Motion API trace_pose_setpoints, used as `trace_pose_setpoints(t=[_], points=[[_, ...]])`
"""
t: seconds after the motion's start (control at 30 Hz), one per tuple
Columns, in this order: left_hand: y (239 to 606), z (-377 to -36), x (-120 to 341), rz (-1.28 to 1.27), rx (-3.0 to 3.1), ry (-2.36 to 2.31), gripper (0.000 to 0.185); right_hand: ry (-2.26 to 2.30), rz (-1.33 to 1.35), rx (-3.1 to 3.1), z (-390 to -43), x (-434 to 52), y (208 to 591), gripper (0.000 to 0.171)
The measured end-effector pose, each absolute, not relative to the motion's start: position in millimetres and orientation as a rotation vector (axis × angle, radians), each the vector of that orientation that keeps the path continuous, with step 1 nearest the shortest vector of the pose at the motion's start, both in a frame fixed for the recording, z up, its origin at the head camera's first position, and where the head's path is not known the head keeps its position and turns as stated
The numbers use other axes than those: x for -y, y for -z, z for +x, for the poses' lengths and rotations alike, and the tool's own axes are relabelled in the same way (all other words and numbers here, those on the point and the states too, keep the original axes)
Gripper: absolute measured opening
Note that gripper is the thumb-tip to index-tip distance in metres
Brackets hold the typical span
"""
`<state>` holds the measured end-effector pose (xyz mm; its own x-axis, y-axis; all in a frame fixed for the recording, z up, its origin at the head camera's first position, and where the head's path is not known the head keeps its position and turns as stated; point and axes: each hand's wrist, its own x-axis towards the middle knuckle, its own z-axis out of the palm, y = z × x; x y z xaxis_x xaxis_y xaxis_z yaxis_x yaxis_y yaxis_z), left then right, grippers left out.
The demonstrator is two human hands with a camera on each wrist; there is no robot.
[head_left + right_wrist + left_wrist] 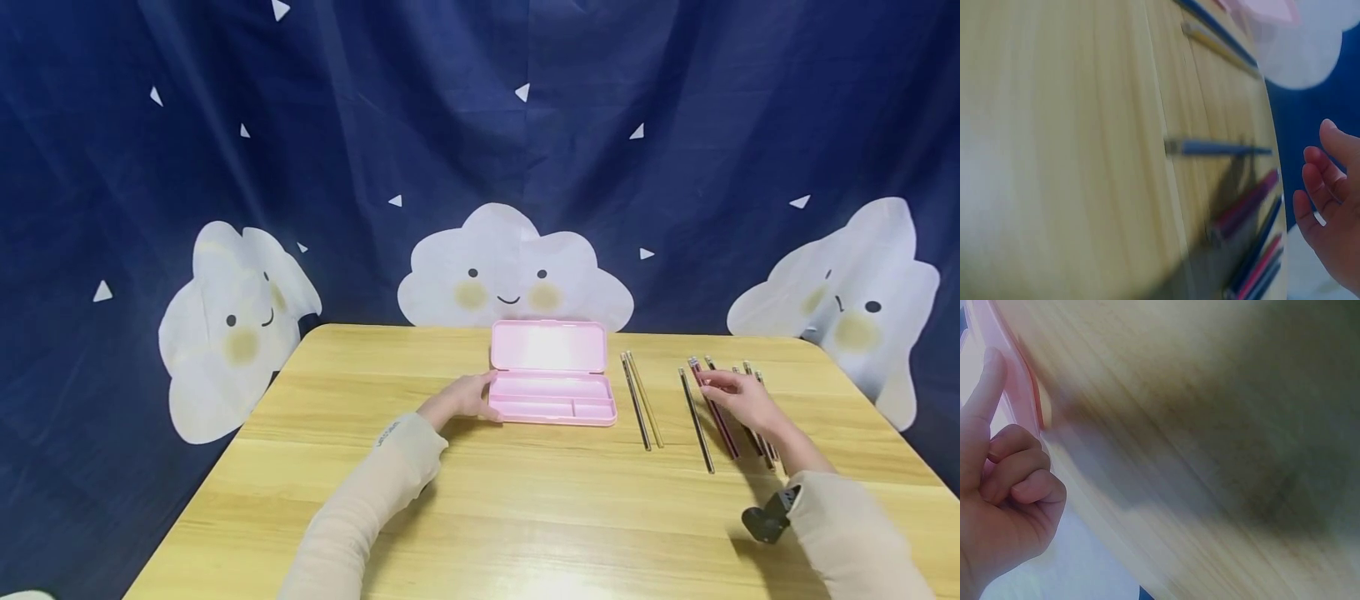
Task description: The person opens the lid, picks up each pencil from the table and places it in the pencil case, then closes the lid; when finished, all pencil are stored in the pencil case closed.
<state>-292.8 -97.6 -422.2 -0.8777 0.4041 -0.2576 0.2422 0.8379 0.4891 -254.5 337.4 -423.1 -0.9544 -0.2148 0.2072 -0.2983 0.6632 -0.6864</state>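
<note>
Left hand braced the open pink pencil case at centre frame, index finger on its edge, gripping nothing. Right hand, fingers loose and empty, hovered over the pencils at right.

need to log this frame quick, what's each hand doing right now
Left hand: fingers mostly curled, one straight finger touching the left edge of the open pink pencil case, not gripping it.
Right hand: open, over the pencils, holding nothing.

Light wooden table, open pink pencil case at centre, loose pencils lying right of it
</note>
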Motion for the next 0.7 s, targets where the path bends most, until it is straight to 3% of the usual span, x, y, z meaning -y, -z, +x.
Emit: trace_pose_setpoints(t=[0.7], points=[[426, -294, 98, 0.482, -2.673, -0.644, 0.093, -0.914, 0.181, 2.959, -228, -403, 433, 0.044]])
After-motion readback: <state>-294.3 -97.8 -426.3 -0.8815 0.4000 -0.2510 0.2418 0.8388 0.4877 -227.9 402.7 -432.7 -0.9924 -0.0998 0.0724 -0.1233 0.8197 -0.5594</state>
